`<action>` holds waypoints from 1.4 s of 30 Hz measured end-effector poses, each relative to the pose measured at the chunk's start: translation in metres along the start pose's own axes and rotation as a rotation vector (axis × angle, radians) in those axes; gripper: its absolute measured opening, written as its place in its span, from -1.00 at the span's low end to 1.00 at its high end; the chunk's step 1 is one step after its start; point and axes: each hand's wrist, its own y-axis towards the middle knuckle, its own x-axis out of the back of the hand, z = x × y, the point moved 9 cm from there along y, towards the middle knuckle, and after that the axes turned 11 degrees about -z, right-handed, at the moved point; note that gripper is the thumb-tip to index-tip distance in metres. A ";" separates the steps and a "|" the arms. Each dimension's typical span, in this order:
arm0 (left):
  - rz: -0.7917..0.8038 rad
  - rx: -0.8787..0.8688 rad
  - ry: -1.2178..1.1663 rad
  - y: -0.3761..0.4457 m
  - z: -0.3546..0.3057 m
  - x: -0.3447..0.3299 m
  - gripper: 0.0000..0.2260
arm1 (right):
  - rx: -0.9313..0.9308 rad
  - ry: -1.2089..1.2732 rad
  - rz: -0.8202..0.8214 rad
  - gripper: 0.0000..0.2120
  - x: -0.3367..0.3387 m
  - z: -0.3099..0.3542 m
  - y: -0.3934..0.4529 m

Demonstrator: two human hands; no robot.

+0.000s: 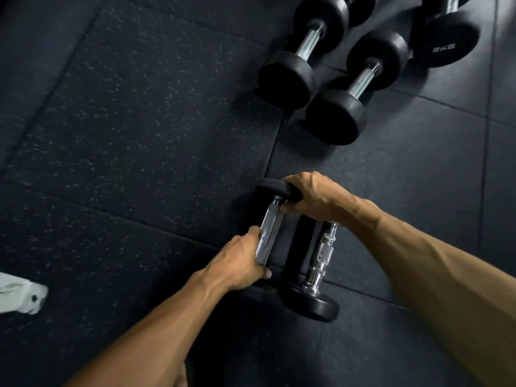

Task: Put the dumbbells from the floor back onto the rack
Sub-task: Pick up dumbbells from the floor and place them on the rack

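Note:
Two small black dumbbells with chrome handles lie side by side on the dark rubber floor, low in the head view. My left hand (242, 262) is wrapped around the near end of the left dumbbell's knurled handle (268, 229). Over the far ends rests my right hand (315, 198), its fingers curled over the left dumbbell's far head (272, 187) and its palm covering the top of the right dumbbell (318, 263). The right dumbbell's near head (310, 304) sits on the floor. No rack is in view.
Three larger black dumbbells lie further off on the floor: one (303, 50), a second (356, 88) and a third marked 5KG (444, 37). A white object (21, 296) pokes in at the left edge. Speckled rubber floor tiles (139, 135) fill the left side.

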 end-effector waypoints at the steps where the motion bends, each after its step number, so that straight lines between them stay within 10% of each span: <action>1: -0.005 -0.001 -0.006 -0.002 -0.001 0.002 -0.40 | 0.000 0.007 -0.004 -0.72 0.001 0.001 -0.002; 19: -0.116 0.048 -0.126 -0.166 -0.106 0.119 -0.40 | 0.109 0.112 -0.091 -0.81 0.178 0.113 -0.118; 42: -0.503 0.087 -0.266 -0.486 -0.222 0.413 -0.57 | 0.529 -0.073 -0.046 -0.79 0.481 0.449 -0.257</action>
